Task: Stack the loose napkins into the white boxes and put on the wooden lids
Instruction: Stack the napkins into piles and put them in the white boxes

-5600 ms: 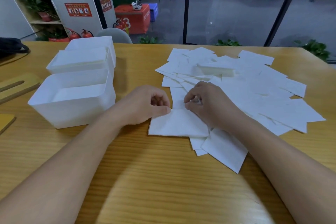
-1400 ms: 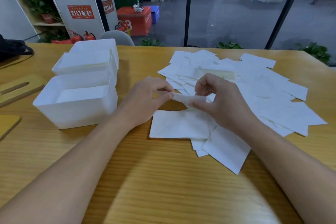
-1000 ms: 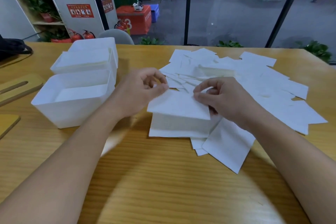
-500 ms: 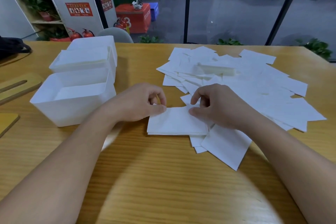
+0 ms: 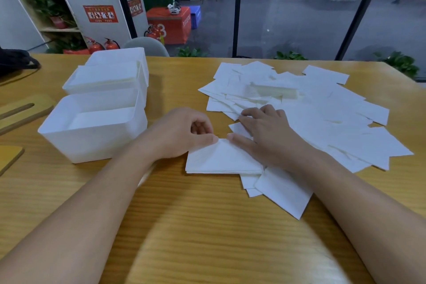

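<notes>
A small stack of white napkins (image 5: 221,160) lies on the wooden table in front of me. My left hand (image 5: 182,132) has its fingers curled and pinches the stack's far left corner with the thumb on top. My right hand (image 5: 265,132) lies spread, thumb on the stack's far edge, straight fingers touching the loose napkins (image 5: 318,113) scattered to the right. Three white boxes stand in a row at the left. The near box (image 5: 92,145) holds a low layer of napkins. The middle box (image 5: 142,86) is filled almost to its rim.
The far box (image 5: 129,53) stands behind the other two. Wooden lids lie at the left edge, one slotted (image 5: 25,110) and one nearer me (image 5: 9,157). A thicker wad of napkins (image 5: 274,92) sits inside the loose pile. A black bag (image 5: 13,61) rests far left.
Both hands lifted a napkin, carried it toward me and laid it on the small stack. Since then my right fingers have stretched forward onto the loose pile.
</notes>
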`<state>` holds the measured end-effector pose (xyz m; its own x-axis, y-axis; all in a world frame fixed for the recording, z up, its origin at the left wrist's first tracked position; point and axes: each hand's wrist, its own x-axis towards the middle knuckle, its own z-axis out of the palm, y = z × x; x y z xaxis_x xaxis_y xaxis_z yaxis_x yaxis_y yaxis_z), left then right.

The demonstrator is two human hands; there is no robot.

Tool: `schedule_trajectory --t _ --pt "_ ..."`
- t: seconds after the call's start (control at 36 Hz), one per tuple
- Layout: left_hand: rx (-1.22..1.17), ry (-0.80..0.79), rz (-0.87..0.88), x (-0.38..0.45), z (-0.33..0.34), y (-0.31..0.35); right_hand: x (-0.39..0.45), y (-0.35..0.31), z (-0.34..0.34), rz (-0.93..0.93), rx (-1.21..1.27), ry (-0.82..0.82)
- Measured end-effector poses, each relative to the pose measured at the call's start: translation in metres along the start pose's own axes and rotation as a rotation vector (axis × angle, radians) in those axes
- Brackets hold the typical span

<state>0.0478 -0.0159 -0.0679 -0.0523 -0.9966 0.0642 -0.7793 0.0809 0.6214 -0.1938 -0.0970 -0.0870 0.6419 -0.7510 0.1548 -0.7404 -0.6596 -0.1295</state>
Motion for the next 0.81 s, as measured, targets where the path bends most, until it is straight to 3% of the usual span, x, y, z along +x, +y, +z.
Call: schedule_trajectory --t 0.14,0.33,0.5,0.67,0.81 --pt "0.008 0.056 0.010 0.001 0.003 -0.001 0.000 0.003 -0.004 -0.004 0.048 0.041" --pt "-0.060 0.249 0.064 0.005 0.006 0.003 -0.011 0.003 -0.021 -0.132 0.373 0.368" --pt "-0.029 0.434 0.103 0.002 0.003 0.013 -0.018 -0.002 -0.023 -0.112 0.649 0.377" --pt "-0.123 0.336 0.137 0.002 -0.006 0.009 -0.016 0.000 -0.022 -0.088 0.727 0.385" --pt "-0.204 0.350 0.183 0.001 -0.005 0.010 -0.013 0.008 -0.024 0.016 0.772 0.418"
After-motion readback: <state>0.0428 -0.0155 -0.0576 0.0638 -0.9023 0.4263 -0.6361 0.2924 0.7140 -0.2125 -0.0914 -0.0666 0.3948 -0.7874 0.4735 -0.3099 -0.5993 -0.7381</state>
